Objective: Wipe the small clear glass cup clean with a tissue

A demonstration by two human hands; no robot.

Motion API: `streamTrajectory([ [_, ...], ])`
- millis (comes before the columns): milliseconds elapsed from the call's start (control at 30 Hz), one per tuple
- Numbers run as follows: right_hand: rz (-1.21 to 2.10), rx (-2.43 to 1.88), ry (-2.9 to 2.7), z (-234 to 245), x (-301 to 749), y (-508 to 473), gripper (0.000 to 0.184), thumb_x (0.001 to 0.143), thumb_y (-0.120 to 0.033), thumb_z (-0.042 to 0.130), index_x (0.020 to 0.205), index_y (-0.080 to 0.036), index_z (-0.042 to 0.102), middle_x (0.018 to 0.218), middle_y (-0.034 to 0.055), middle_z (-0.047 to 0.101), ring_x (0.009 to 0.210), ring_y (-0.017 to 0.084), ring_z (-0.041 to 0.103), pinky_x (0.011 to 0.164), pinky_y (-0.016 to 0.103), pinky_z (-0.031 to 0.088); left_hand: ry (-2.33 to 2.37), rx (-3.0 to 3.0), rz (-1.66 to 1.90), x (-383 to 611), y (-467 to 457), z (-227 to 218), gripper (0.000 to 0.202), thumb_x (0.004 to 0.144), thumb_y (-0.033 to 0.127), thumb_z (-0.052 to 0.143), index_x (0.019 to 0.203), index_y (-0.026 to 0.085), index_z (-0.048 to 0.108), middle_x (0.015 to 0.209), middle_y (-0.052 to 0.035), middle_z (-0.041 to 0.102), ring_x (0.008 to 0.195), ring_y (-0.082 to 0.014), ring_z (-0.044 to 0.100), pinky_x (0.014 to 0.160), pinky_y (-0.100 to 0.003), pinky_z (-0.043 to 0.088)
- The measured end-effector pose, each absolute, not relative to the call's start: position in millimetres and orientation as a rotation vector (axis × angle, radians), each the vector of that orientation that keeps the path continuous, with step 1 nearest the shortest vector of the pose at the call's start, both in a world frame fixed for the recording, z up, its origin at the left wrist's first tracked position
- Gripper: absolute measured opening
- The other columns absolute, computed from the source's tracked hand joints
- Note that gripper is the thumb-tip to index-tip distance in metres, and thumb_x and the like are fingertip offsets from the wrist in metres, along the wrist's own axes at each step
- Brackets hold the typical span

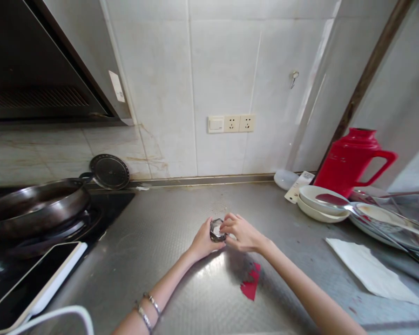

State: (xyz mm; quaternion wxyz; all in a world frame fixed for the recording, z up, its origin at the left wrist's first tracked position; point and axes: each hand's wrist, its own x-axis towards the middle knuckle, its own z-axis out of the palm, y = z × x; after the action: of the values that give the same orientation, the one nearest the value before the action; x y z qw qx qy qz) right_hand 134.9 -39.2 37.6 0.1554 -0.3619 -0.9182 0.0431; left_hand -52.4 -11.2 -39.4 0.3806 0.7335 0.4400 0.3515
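In the middle of the steel counter, my left hand (205,240) is wrapped round a small round cup-like container (215,230) with a dark, shiny, faceted rim. Something whitish shows inside it. My right hand (242,232) reaches in from the right, its fingers bent and drawn together over the container's right side. Whether those fingertips pinch anything is hidden. A torn red scrap (251,282) lies on the counter just below my right hand. Two bracelets (148,309) circle my left forearm.
On the left are a pan (38,204) on a black stove and a white-edged device (38,284) with a white cable. At right stand a red thermos jug (351,163), stacked white bowls (321,211), plates with utensils, and a paper sheet (370,270). Wall sockets (239,123) sit behind.
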Motion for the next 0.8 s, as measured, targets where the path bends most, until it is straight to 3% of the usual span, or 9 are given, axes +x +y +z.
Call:
streamTrajectory([
  [333,-0.035,-1.132,-2.896,50,131,-34,0.044,0.098,-0.033,0.029,0.084,-0.018,0.068,0.093,0.0082,0.069,0.092,0.023,0.047,0.077,0.037,0.032,1.107,1.838,0.947,-54,-13,-37,0.088,0.053,0.026,0.084,0.132,0.020,0.045,0.127,-0.0123,0.058,0.119,-0.0304,0.052,0.104,-0.043,0.037],
  [600,0.125,-1.157,-2.924,52,121,-27,0.042,0.096,-0.032,0.030,0.083,-0.019,0.068,0.090,0.0072,0.068,0.091,0.023,0.047,0.080,0.037,0.033,1.127,1.915,0.909,-54,-11,-39,0.090,0.056,0.030,0.083,0.134,0.019,0.040,0.126,-0.0121,0.059,0.114,-0.0276,0.056,0.099,-0.041,0.041],
  [800,-0.039,-1.190,-2.978,55,113,-23,0.048,0.097,-0.036,0.026,0.082,-0.019,0.068,0.094,0.0082,0.069,0.091,0.024,0.047,0.079,0.039,0.032,1.115,1.958,0.915,-54,-10,-40,0.084,0.056,0.029,0.082,0.129,0.019,0.042,0.124,-0.0120,0.059,0.111,-0.0270,0.058,0.095,-0.039,0.043],
])
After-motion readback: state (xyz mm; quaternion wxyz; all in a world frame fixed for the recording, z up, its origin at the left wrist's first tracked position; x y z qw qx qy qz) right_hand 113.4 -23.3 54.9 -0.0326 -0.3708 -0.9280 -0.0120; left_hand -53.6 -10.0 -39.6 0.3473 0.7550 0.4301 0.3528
